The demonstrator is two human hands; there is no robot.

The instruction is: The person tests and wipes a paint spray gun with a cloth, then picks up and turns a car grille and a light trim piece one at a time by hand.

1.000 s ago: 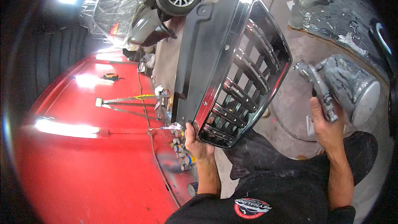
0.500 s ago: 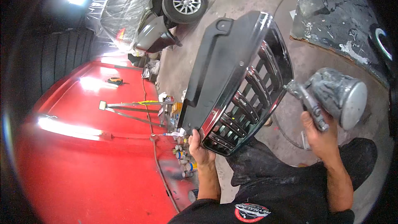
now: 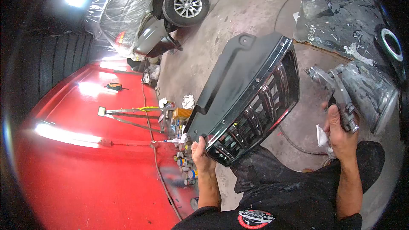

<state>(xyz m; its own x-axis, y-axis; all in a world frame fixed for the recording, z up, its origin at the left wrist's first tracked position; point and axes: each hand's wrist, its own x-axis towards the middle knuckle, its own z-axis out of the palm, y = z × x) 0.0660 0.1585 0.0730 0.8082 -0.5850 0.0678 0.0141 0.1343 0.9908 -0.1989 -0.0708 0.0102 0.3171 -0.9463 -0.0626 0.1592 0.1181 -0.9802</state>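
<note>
A car grille [image 3: 243, 81] with a broad dark panel and chrome-edged slats is held up in front of me. My left hand [image 3: 202, 154] is closed on its lower corner, thumb over the panel's edge. My right hand [image 3: 342, 135] is wrapped round the handle of a spray gun [image 3: 341, 96]. The gun's paint-smeared cup [image 3: 370, 91] points off to the right, and its nozzle end is near the grille's right side, apart from it. Some of the right fingers are hidden behind the gun.
A plastic-covered vehicle with a wheel [image 3: 186, 7] and a grey bumper [image 3: 153, 36] stands at the top. A red wall [image 3: 98, 179] fills the left. Paint cans [image 3: 182, 162] cluster by it. A paint-stained board [image 3: 336, 21] lies top right; a hose [image 3: 294, 142] crosses the floor.
The grille has tilted, its upper end dropping and its slatted face turning more edge-on. The spray gun has moved slightly right and turned, its cup swinging farther right. Both hands keep their hold.
</note>
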